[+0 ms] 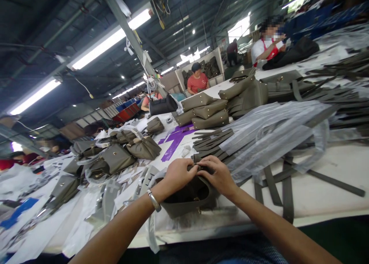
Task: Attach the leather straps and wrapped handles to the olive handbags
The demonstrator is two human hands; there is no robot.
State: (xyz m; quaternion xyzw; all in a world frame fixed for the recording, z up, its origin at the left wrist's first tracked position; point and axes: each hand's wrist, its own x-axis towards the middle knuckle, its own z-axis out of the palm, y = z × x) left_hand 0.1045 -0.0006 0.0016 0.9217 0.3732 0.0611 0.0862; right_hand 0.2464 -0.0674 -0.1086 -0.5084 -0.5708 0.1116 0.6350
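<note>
Right before me on the table stands an olive-grey handbag (184, 209), its mouth open toward me and its inside dark. Both hands meet at the bag's far upper edge. My left hand (180, 178), with a silver bangle at the wrist, pinches that edge between thumb and fingers. From the other side, my right hand (215, 174) grips the same edge, thumb and fingertips close to the left thumb. What exactly lies between the fingertips is hidden. A small metal fitting shows on the near side of the bag.
Flat straps (272, 185) and plastic-covered strips (276, 129) lie to the right. Several finished-looking bags (210, 112) are stacked beyond, near purple tape (174, 141). More bags (115, 158) and paper scraps cover the left. Co-workers (197, 81) sit across the table (331, 206).
</note>
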